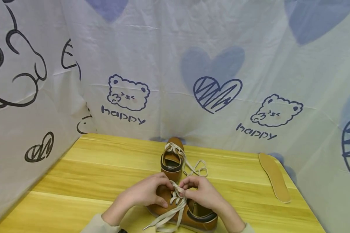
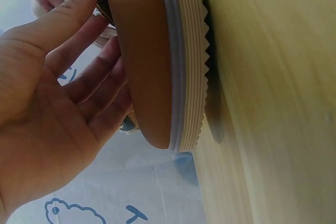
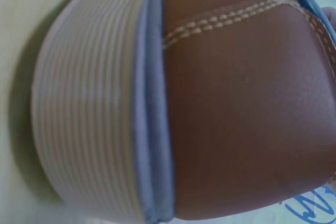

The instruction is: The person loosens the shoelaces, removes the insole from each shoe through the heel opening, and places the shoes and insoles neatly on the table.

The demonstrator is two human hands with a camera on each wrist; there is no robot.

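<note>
In the head view, a brown leather shoe with a dark collar lies sideways, toe to the left. Across its toe end the left hand grips the shoe, thumb on the near side and fingers on the far side by the lacing. The right hand pinches a flat cream shoelace above the eyelets. Long lace ends trail over the shoe's near side, one with a metal tip. The left wrist view has the left palm and fingers beside the brown toe. Only the heel and ribbed sole fill the right wrist view.
Behind the hands stands a second brown shoe, its loose lace spread to the right. A tan insole lies near the right edge of the wood-grain table. Printed white cloth hangs at the back and sides.
</note>
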